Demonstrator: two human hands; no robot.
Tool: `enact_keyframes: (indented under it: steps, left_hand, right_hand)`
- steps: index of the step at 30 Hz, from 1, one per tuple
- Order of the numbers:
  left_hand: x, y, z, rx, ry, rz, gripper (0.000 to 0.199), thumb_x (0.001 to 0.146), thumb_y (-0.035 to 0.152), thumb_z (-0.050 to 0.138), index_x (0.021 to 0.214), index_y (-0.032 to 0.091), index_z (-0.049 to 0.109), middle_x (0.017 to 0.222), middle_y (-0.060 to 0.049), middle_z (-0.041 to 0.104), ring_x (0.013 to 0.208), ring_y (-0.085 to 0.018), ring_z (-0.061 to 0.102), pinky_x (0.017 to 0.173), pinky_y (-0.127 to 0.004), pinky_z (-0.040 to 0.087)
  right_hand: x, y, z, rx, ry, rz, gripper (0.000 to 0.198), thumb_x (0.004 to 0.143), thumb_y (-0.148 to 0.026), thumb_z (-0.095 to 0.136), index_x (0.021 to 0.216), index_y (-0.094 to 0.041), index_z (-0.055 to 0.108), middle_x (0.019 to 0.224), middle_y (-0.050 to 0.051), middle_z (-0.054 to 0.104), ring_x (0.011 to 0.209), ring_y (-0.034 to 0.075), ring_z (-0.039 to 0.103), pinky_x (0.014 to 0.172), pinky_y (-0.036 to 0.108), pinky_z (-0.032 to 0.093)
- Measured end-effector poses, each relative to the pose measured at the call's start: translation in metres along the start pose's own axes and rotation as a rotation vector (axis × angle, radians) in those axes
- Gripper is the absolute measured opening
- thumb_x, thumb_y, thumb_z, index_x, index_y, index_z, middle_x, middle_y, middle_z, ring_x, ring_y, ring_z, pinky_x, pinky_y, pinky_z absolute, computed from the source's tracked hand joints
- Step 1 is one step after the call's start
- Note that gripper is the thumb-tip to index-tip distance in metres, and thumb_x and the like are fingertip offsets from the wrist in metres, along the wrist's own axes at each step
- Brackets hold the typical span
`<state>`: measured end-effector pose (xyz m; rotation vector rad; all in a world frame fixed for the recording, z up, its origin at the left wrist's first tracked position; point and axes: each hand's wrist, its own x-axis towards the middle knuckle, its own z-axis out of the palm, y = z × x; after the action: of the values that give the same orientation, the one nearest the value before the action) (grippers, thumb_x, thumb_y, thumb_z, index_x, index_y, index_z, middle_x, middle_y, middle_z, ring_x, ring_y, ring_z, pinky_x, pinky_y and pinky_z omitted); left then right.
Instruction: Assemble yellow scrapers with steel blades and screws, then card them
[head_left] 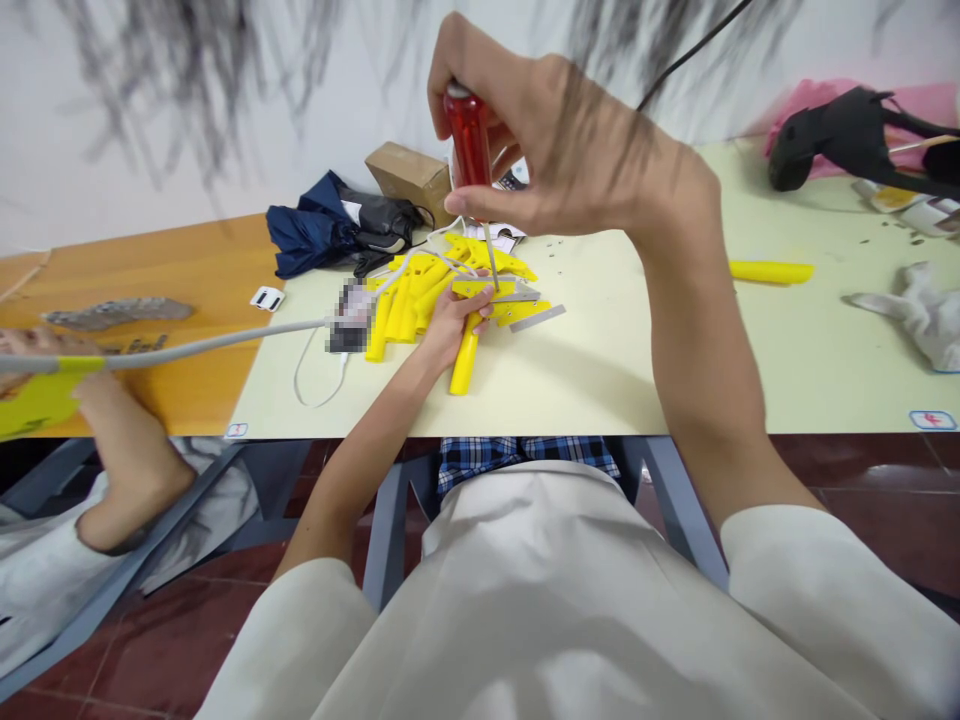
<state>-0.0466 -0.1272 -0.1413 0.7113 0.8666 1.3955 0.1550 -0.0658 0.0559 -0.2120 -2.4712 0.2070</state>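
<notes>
Since it likely needs bracing, the yellow tool [464, 366] sits mid-table [600, 390], gripped at the neck by the left hand [448, 328]; handle points near, long axis near-far, bladed end far. Right hand [570, 150] clasps the red screwdriver [472, 145] near-upright above, tip down, probably for straight pressure. Yellow parts [405, 308] pile beyond, left.

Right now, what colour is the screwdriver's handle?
The handle is translucent red; it shows in the head view.

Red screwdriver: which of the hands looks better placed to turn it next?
Right, most likely: the right hand grips the red screwdriver, tip down at the yellow piece, while the left hand holds that piece.
</notes>
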Motion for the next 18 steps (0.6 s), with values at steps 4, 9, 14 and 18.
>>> enact_keyframes:
  steps: [4, 9, 14, 18]
  left_hand:
    - [0.001, 0.000, -0.002, -0.007, 0.007, 0.013, 0.043, 0.077, 0.012, 0.100, 0.111, 0.017, 0.074, 0.083, 0.003, 0.062, 0.061, -0.005, 0.056, 0.043, -0.015, 0.036]
    - [0.000, -0.001, 0.001, 0.010, 0.027, 0.016, 0.041, 0.078, 0.012, 0.098, 0.111, 0.017, 0.074, 0.082, 0.003, 0.062, 0.060, -0.006, 0.056, 0.042, -0.016, 0.035]
    - [-0.001, -0.002, 0.005, 0.031, 0.058, -0.010, 0.039, 0.079, 0.010, 0.096, 0.110, 0.017, 0.074, 0.080, 0.003, 0.062, 0.059, -0.006, 0.056, 0.041, -0.016, 0.034]
    - [0.000, -0.001, 0.004, 0.020, 0.067, -0.007, 0.039, 0.078, 0.009, 0.097, 0.109, 0.017, 0.074, 0.081, 0.003, 0.062, 0.060, -0.006, 0.055, 0.042, -0.016, 0.034]
  right_hand:
    - [0.000, 0.001, 0.000, 0.101, -0.018, 0.009, 0.045, 0.092, 0.000, 0.070, 0.135, -0.011, 0.057, 0.109, -0.002, 0.070, 0.095, 0.015, 0.071, 0.089, 0.032, 0.061]
    - [0.002, 0.004, 0.002, 0.079, 0.053, -0.021, 0.052, 0.090, -0.007, 0.078, 0.137, -0.017, 0.059, 0.101, -0.009, 0.064, 0.087, 0.011, 0.068, 0.088, 0.030, 0.062]
    - [0.002, 0.010, 0.008, -0.038, 0.107, -0.018, 0.059, 0.089, -0.024, 0.097, 0.136, -0.014, 0.062, 0.093, -0.010, 0.062, 0.078, 0.008, 0.054, 0.080, 0.021, 0.051]
    - [0.004, 0.013, 0.010, -0.132, 0.099, 0.028, 0.064, 0.090, -0.035, 0.099, 0.136, -0.015, 0.058, 0.098, -0.009, 0.067, 0.080, 0.010, 0.051, 0.084, 0.024, 0.053]
